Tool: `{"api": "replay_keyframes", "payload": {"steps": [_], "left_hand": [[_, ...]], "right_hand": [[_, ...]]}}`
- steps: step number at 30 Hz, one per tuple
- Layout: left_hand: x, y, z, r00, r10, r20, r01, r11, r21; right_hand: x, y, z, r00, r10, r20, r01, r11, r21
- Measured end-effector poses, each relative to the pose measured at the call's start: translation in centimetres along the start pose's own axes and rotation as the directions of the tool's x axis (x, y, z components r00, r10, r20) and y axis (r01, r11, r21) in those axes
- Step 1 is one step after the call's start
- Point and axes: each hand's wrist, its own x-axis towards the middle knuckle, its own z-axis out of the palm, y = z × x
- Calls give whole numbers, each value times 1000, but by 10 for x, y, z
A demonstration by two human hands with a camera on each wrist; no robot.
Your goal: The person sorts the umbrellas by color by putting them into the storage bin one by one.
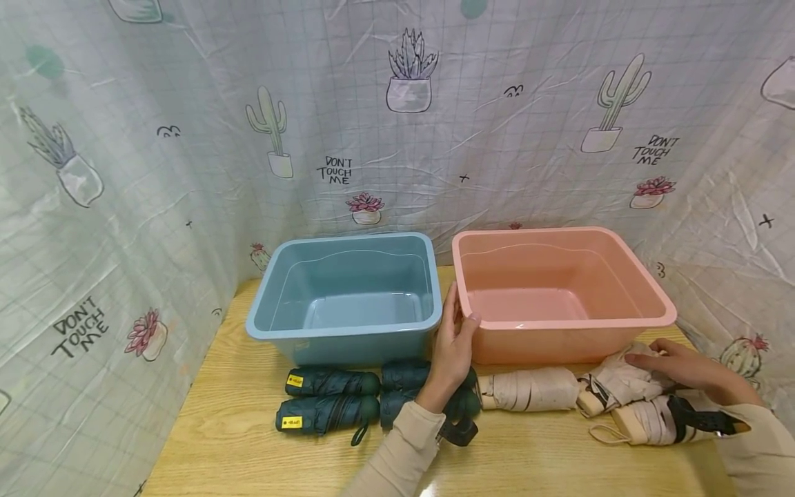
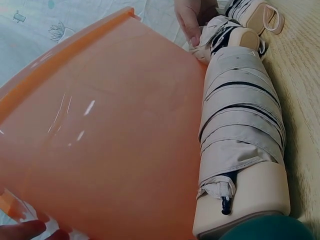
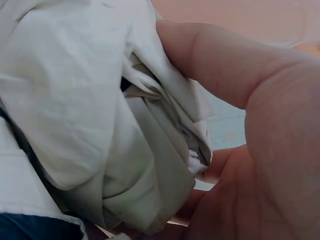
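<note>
Left sleeve (image 1: 406, 442), cut off below, partly covers one dark umbrella (image 1: 393, 408). Left grip (image 1: 455, 351), fingers extended, touches pink tub (image 1: 553, 345); right grip (image 1: 688, 369) pinches middle beige umbrella (image 1: 624, 378) before that tub, fingertips partly hidden.

Pink rectangular plastic tub (image 1: 553, 345) stands on pale wooden table (image 1: 528, 455); blue rectangular plastic tub (image 1: 360, 349) just left of it, grid-printed sheet (image 1: 497, 166) behind. Three folded beige cloth umbrellas (image 1: 537, 388) lie before it, two toward its right end; four folded dark-green cloth umbrellas (image 1: 332, 413) front-left.
</note>
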Motion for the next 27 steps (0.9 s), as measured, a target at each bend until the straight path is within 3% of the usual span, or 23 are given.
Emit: {"api": "replay_keyframes", "payload": {"steps": [8,15,27], "left_hand": [[0,-1,0,1000,11,-3,-11,1000,6],[1,-2,1,1000,1,-7,-1,1000,-2],[2,-1,-1,1000,-4,6,4,1000,2]], "right_hand": [[-5,1,1,997,-31,-65,33,999,35],[-15,-4,0,999,0,-33,7,975,224],[-27,-12,-1,993,-93,-66,104,977,189]]}}
